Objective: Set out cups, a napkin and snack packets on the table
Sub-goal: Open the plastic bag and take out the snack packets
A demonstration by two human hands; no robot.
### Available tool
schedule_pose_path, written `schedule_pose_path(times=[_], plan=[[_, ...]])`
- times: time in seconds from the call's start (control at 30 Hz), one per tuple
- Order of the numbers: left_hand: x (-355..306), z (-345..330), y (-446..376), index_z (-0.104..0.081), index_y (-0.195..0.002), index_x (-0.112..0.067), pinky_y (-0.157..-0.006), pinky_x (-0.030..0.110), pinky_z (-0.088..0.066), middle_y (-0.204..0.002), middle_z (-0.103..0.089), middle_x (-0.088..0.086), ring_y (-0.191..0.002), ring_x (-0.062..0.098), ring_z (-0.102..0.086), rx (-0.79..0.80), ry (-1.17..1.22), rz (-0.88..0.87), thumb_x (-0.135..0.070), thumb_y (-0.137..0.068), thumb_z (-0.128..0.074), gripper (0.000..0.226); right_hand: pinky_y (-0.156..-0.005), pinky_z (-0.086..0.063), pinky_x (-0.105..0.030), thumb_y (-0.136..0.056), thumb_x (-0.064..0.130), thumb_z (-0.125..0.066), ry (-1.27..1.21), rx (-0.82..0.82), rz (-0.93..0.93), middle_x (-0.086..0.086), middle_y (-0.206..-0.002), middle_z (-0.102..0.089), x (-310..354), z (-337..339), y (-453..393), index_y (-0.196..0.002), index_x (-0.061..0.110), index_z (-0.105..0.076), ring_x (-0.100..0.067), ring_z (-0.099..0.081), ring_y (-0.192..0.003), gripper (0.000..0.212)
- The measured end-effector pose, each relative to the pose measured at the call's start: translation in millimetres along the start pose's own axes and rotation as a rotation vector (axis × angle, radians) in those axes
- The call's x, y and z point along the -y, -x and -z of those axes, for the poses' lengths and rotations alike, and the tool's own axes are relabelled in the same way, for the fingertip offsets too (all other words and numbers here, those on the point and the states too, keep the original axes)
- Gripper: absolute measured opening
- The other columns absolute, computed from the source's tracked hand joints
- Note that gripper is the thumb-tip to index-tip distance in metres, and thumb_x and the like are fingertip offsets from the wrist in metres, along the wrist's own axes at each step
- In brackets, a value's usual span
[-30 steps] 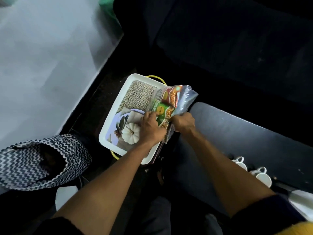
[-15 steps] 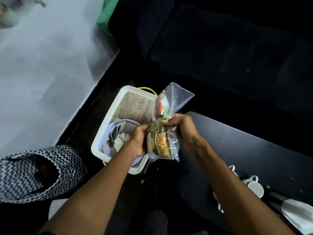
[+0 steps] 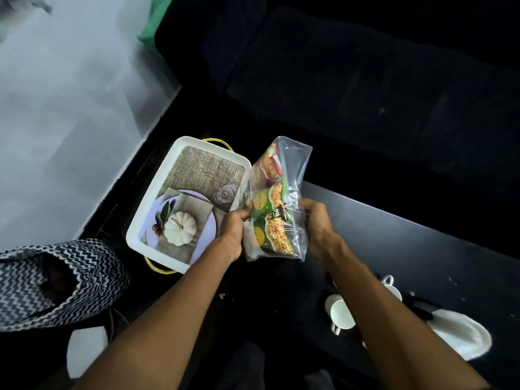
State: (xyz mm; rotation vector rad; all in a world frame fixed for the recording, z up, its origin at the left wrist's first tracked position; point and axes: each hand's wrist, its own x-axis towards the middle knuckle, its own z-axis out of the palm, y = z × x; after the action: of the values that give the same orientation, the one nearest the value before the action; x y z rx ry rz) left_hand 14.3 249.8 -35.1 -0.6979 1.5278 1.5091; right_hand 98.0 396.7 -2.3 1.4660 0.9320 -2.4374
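Observation:
A clear plastic bag (image 3: 292,170) with green and red snack packets (image 3: 273,215) inside hangs in the air between the tray and the dark table. My left hand (image 3: 232,233) grips its left edge. My right hand (image 3: 316,220) grips its right edge. Two white cups (image 3: 342,312) stand on the dark table (image 3: 408,249) below my right forearm, one partly hidden by it. A white napkin (image 3: 461,336) lies to their right on the table.
A white tray (image 3: 153,213) with yellow handles and a printed pumpkin picture sits left of the bag. A zigzag-patterned bag (image 3: 56,280) lies at the lower left. A dark sofa (image 3: 365,80) fills the back. A pale floor is at the upper left.
Both hands have lifted the bag of packets off the tray and turned it upright, moving it right toward the table. The tray's picture is now uncovered.

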Motion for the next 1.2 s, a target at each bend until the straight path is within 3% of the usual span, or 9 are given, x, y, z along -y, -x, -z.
schedule_pose_path(times=[0.13, 0.23, 0.37, 0.5, 0.67, 0.83, 1.03, 1.13, 1.2], plan=[[3, -4, 1, -0.067, -0.12, -0.011, -0.105, 0.045, -0.047, -0.125, -0.066, 0.013, -0.119, 0.033, -0.06, -0.181, -0.307, -0.199, -0.031, -0.099, -0.058, 0.03, -0.058, -0.045, -0.038, -0.083, 0.005, -0.049, 0.151, -0.241, 0.119, -0.02, -0.075, -0.054, -5, 21, -6, -0.083, -0.001, -0.066, -0.027, -0.051, -0.061, 0.017], [6, -3, 6, -0.054, -0.139, -0.007, -0.092, 0.026, -0.041, -0.13, -0.057, 0.01, -0.125, 0.03, -0.054, -0.298, -0.444, -0.304, -0.036, -0.099, -0.057, 0.049, -0.042, -0.048, -0.023, -0.084, -0.002, -0.056, 0.292, -0.481, 0.306, -0.007, -0.063, -0.066, -7, 36, -9, -0.073, 0.009, -0.067, -0.014, -0.061, -0.046, 0.018], [13, 3, 10, -0.052, -0.139, -0.011, -0.091, 0.033, -0.046, -0.13, -0.062, 0.017, -0.116, 0.036, -0.059, -0.404, -0.583, -0.352, -0.036, -0.099, -0.055, 0.047, -0.056, -0.051, -0.028, -0.083, 0.02, -0.072, 0.395, -0.565, 0.391, 0.002, -0.058, -0.065, -8, 55, -15, -0.066, 0.013, -0.069, -0.013, -0.058, -0.055, 0.018], [20, 6, 11, -0.049, -0.14, -0.012, -0.092, 0.041, -0.046, -0.125, -0.065, 0.021, -0.113, 0.041, -0.06, -0.471, -0.7, -0.343, -0.034, -0.1, -0.052, 0.046, -0.051, -0.047, -0.023, -0.081, 0.014, -0.078, 0.332, -0.393, 0.353, 0.003, -0.05, -0.061, -4, 68, -11, -0.06, 0.012, -0.069, -0.009, -0.053, -0.045, 0.023], [28, 7, 12, -0.057, -0.134, -0.007, -0.092, 0.036, -0.043, -0.134, -0.061, 0.018, -0.121, 0.038, -0.057, -0.462, -0.752, -0.297, -0.031, -0.101, -0.052, 0.041, -0.08, -0.056, -0.042, -0.077, 0.002, -0.079, 0.256, -0.222, 0.301, -0.019, -0.077, -0.07, -1, 76, 1, -0.082, -0.006, -0.073, -0.027, -0.064, -0.073, 0.011], [31, 10, 10, -0.06, -0.133, -0.008, -0.093, 0.034, -0.044, -0.134, -0.062, 0.015, -0.12, 0.036, -0.058, -0.495, -0.657, -0.198, -0.022, -0.099, -0.053, 0.037, -0.053, -0.057, -0.027, -0.074, -0.002, -0.078, 0.186, -0.193, 0.293, -0.009, -0.06, -0.07, 4, 74, 12, -0.075, -0.001, -0.072, -0.018, -0.066, -0.052, 0.006], [41, 12, 9, -0.068, -0.093, -0.009, -0.063, 0.028, -0.043, -0.081, -0.063, 0.005, -0.069, 0.016, -0.055, -0.282, -0.59, -0.068, -0.016, -0.09, -0.065, 0.008, -0.061, -0.054, -0.029, -0.082, -0.001, -0.067, 0.216, 0.068, 0.154, -0.012, -0.061, -0.068, 0, 70, 18, -0.078, -0.002, -0.068, -0.022, -0.061, -0.052, 0.005], [43, 2, 14, -0.061, -0.08, -0.016, -0.082, 0.034, -0.051, -0.082, -0.061, -0.003, -0.075, 0.012, -0.057, -0.216, -0.57, -0.035, -0.021, -0.09, -0.065, 0.012, -0.071, -0.051, -0.034, -0.083, -0.006, -0.066, 0.241, 0.085, 0.168, -0.014, -0.07, -0.065, -11, 60, 15, -0.076, -0.001, -0.066, -0.023, -0.057, -0.062, 0.008], [44, -10, 21, -0.064, -0.093, -0.017, -0.081, 0.034, -0.053, -0.093, -0.065, 0.0, -0.082, 0.015, -0.061, -0.186, -0.567, -0.108, -0.027, -0.09, -0.066, 0.011, -0.073, -0.049, -0.035, -0.083, -0.008, -0.067, 0.255, 0.076, 0.172, -0.014, -0.073, -0.064, -18, 53, 11, -0.074, -0.001, -0.065, -0.023, -0.056, -0.065, 0.012]])
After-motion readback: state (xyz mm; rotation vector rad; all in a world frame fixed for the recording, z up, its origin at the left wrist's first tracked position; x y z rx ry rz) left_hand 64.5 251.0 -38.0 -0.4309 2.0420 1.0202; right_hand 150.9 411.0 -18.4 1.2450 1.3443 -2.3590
